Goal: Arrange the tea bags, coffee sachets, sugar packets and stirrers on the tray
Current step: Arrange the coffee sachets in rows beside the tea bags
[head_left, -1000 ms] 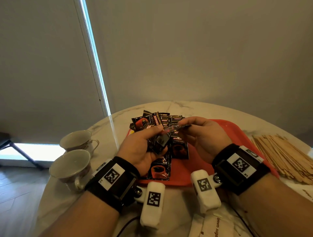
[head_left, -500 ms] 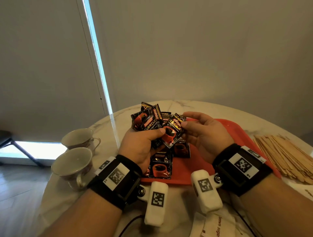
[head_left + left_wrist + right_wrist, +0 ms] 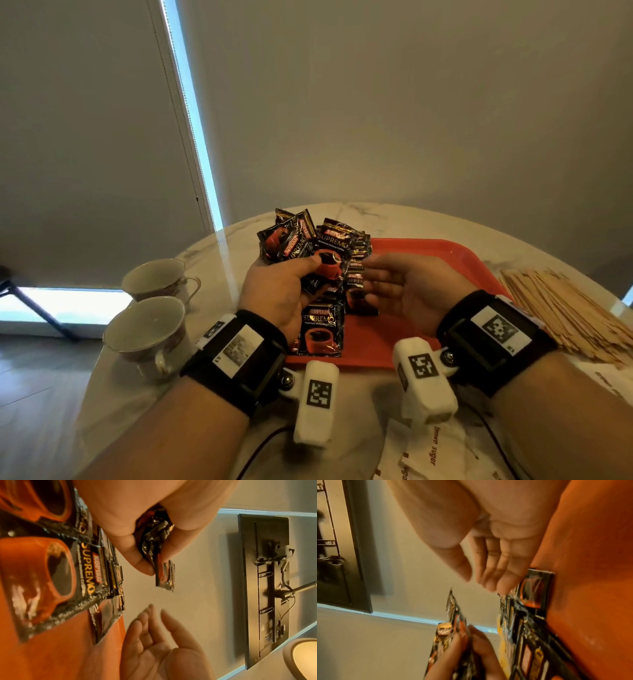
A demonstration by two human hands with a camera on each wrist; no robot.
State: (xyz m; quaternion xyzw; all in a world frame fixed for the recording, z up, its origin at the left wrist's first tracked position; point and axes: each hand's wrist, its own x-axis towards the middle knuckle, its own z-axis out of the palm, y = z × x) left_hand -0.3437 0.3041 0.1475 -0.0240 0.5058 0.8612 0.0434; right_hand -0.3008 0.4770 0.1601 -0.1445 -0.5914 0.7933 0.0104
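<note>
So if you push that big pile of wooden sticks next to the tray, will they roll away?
Probably not far. The stirrers look flat and thin, so they would likely slide and fan out rather than roll. They lie loose and crisscrossed on the table, so a push would probably scatter them. They seem light and stiff, but may snap if bent.

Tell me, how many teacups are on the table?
2. Both stand left of the red tray: the nearer teacup at the table's edge, the farther teacup just behind it. None seems hidden.
</note>
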